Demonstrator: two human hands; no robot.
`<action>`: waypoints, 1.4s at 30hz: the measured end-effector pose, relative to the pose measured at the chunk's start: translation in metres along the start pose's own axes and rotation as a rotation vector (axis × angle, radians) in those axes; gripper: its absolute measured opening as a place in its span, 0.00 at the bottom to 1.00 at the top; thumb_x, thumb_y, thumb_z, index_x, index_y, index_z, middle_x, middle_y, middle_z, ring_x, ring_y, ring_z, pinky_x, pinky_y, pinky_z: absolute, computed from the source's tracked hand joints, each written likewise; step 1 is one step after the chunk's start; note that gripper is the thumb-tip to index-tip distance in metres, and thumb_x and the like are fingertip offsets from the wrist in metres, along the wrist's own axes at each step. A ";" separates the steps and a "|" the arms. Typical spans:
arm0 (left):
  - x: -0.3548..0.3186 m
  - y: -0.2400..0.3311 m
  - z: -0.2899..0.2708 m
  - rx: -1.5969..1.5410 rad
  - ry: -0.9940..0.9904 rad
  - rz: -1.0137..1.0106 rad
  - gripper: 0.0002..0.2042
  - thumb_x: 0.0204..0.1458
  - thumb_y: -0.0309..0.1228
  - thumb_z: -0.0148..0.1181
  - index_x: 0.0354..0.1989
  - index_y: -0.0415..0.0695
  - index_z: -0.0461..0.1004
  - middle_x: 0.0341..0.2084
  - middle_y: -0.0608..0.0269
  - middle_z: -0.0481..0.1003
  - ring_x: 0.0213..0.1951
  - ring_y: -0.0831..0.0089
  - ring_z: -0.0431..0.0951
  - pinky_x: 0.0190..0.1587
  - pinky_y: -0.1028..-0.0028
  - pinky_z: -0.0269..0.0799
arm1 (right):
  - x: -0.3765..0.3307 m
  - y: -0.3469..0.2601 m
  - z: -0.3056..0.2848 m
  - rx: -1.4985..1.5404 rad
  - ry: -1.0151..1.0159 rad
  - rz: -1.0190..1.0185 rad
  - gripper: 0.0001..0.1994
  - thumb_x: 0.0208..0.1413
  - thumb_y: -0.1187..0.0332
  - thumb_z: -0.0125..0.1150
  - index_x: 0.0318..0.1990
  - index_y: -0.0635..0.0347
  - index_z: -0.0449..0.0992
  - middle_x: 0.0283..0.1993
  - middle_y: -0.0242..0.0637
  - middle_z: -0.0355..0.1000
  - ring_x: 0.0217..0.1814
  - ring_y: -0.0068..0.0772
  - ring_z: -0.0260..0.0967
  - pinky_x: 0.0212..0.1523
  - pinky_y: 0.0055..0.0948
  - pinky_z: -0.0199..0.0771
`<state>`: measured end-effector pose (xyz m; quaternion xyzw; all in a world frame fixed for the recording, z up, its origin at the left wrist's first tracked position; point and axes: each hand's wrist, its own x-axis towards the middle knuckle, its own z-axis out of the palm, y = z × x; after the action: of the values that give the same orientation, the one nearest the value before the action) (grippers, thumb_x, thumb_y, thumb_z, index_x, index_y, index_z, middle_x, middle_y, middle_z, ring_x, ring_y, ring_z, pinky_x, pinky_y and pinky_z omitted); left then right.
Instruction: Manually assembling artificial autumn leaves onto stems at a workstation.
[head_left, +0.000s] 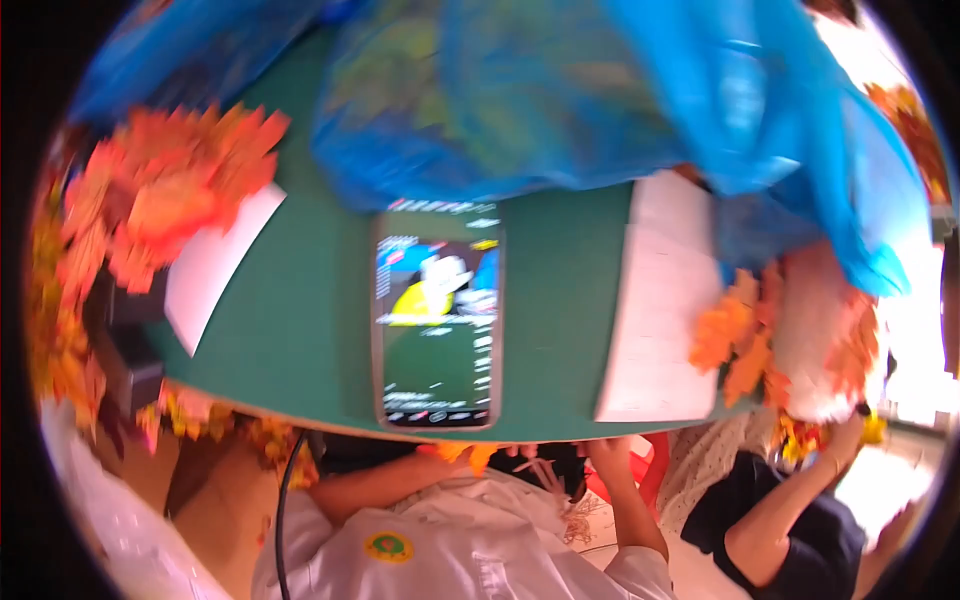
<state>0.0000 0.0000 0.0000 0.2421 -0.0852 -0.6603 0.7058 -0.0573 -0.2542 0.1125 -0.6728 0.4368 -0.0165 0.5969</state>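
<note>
Below the near table edge, my left hand (430, 466) is partly covered by an orange artificial leaf (478, 457); its fingers are mostly hidden. To its right, my right hand (607, 456) reaches up to the underside of the same edge, its fingertips cut off from sight. Thin pinkish strands (550, 480) hang between the two hands, over my lap. Beside my right hand is something red (655, 470). A phone (438, 370) with a lit screen lies upright in front of me on the green table (555, 330).
Large blue plastic bags (500, 150) cover the far side of the table. Orange artificial leaves (175, 185) are heaped at the left by a white sheet (222, 270). A long paper (660, 310) lies right of the phone. A dark-clothed person (780, 510) works at the right near more leaves (735, 335).
</note>
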 end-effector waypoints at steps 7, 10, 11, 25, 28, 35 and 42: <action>0.043 0.112 0.016 0.108 0.391 -0.050 0.15 0.54 0.42 0.65 0.34 0.43 0.71 0.21 0.65 0.72 0.25 0.70 0.78 0.28 0.72 0.73 | -0.015 -0.101 -0.050 -0.209 -0.506 -0.216 0.07 0.62 0.73 0.53 0.41 0.65 0.77 0.35 0.35 0.75 0.39 0.29 0.74 0.38 0.29 0.74; 0.057 0.126 0.022 0.121 0.317 0.005 0.13 0.54 0.40 0.65 0.34 0.44 0.71 0.22 0.65 0.72 0.26 0.70 0.79 0.26 0.73 0.72 | -0.055 -0.161 -0.056 -0.567 -0.572 -0.269 0.08 0.61 0.71 0.56 0.45 0.63 0.77 0.37 0.37 0.75 0.42 0.35 0.73 0.41 0.31 0.73; 0.056 0.128 0.028 0.104 0.298 0.023 0.12 0.54 0.38 0.64 0.34 0.44 0.71 0.23 0.65 0.73 0.27 0.70 0.79 0.25 0.74 0.71 | -0.067 -0.176 -0.055 -0.500 -0.607 -0.382 0.08 0.61 0.71 0.57 0.45 0.63 0.77 0.37 0.38 0.74 0.41 0.37 0.73 0.41 0.31 0.72; 0.043 0.152 0.062 0.234 0.189 0.327 0.10 0.56 0.33 0.62 0.26 0.42 0.73 0.22 0.62 0.76 0.24 0.80 0.70 0.29 0.78 0.67 | -0.053 -0.163 0.011 -0.651 -0.365 -0.488 0.08 0.58 0.71 0.61 0.41 0.67 0.75 0.32 0.43 0.75 0.34 0.40 0.77 0.35 0.30 0.75; 0.033 0.153 0.066 0.215 0.246 0.226 0.08 0.56 0.32 0.63 0.30 0.42 0.76 0.27 0.62 0.79 0.25 0.81 0.69 0.29 0.80 0.66 | -0.040 -0.114 0.035 -0.354 -0.479 -0.404 0.10 0.60 0.68 0.60 0.42 0.67 0.75 0.34 0.43 0.77 0.36 0.34 0.78 0.37 0.29 0.77; 0.034 0.142 0.054 0.357 0.219 0.237 0.06 0.56 0.32 0.63 0.32 0.44 0.76 0.26 0.69 0.77 0.25 0.85 0.68 0.28 0.84 0.63 | -0.039 -0.103 0.043 -0.059 -0.500 -0.064 0.10 0.63 0.67 0.57 0.40 0.69 0.74 0.35 0.38 0.77 0.36 0.24 0.77 0.38 0.24 0.77; 0.042 0.147 0.057 0.333 0.266 0.215 0.07 0.57 0.32 0.62 0.32 0.42 0.76 0.27 0.69 0.76 0.30 0.82 0.72 0.32 0.83 0.67 | -0.034 -0.105 0.040 0.057 -0.517 -0.002 0.10 0.64 0.67 0.56 0.41 0.69 0.72 0.33 0.37 0.77 0.33 0.23 0.76 0.36 0.23 0.77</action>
<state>0.1105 -0.0521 0.1084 0.4297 -0.1244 -0.5204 0.7274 0.0036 -0.2119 0.2039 -0.6382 0.2682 0.1431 0.7073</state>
